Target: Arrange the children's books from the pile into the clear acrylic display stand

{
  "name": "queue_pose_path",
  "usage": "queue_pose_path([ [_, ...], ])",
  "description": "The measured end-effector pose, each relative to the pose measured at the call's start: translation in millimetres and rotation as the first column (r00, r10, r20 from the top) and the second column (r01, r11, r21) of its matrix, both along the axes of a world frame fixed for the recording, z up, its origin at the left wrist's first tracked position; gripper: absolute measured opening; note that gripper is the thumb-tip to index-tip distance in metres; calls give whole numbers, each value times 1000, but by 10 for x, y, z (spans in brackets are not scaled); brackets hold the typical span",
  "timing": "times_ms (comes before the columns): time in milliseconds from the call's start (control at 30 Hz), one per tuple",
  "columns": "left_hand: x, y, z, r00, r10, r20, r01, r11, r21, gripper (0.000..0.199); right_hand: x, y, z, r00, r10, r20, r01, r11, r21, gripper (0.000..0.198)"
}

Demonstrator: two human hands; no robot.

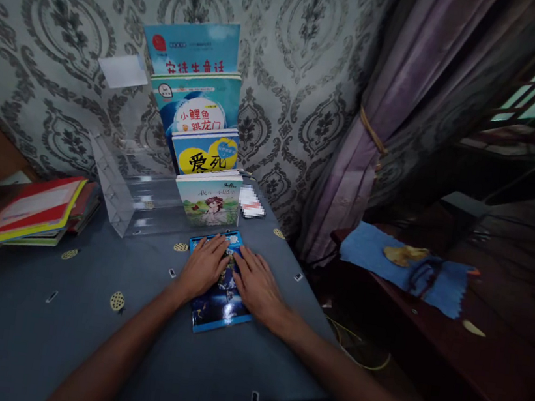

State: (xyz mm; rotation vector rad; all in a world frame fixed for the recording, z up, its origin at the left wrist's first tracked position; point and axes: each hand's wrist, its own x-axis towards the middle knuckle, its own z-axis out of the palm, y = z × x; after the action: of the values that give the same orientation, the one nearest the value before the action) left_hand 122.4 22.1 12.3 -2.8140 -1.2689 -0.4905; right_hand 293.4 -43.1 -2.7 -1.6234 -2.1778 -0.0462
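A dark blue book [216, 312] with a glossy cover lies flat on the table. My left hand [204, 264] rests on its upper left part, fingers stretched out. Across the upper right of the same cover lies my right hand [256, 284], its fingers also extended. Part of the cover is hidden under both hands. Just behind it, a green illustrated book [210, 203] stands in a clear tiered rack [120, 197]. A yellow-and-blue book [207, 153], a teal book [200, 109] and a taller blue book [193, 49] rise in steps behind that one.
A stack of books and folders with a red folder [33, 206] on top lies at the table's left. The dark patterned tablecloth [82, 334] covers the table. A purple curtain [379, 103] hangs at right, above a dark red surface bearing a blue cloth [369, 250].
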Motion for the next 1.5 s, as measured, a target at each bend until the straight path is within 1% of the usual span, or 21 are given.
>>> queue_pose_path([
  [100,-1,-10,-2,1000,4,13,-4,1000,12,42,19,-77,-32,1000,12,-8,-12,999,32,45],
  [233,0,-18,-4,1000,6,28,-7,1000,18,41,52,-203,-44,999,36,-19,-35,998,43,46],
  [533,0,-14,-10,999,3,45,-3,1000,19,40,146,-570,-35,995,92,-25,-89,989,115,43],
  [700,-2,-8,-24,999,9,53,-10,1000,7,40,242,-785,27,988,138,-62,-125,974,188,38],
  [800,-3,-6,-26,998,12,58,-12,1000,7,40,311,-891,35,981,170,-96,-144,962,233,32],
  [967,2,-13,-11,999,17,45,-17,1000,2,40,366,-960,62,960,223,-169,-164,938,306,27],
  [1067,4,-22,3,999,16,45,-16,1000,6,39,342,-952,134,957,221,-187,-164,945,282,26],
  [1167,5,-31,17,998,12,54,-12,1000,10,39,298,-938,198,966,197,-169,-160,964,211,26],
  [1300,3,-38,23,999,11,52,-11,1000,7,39,264,-924,209,976,162,-143,-143,981,132,23],
  [1500,3,-40,30,998,22,58,-22,1000,-7,38,276,-852,250,965,158,-211,-147,987,66,18],
])
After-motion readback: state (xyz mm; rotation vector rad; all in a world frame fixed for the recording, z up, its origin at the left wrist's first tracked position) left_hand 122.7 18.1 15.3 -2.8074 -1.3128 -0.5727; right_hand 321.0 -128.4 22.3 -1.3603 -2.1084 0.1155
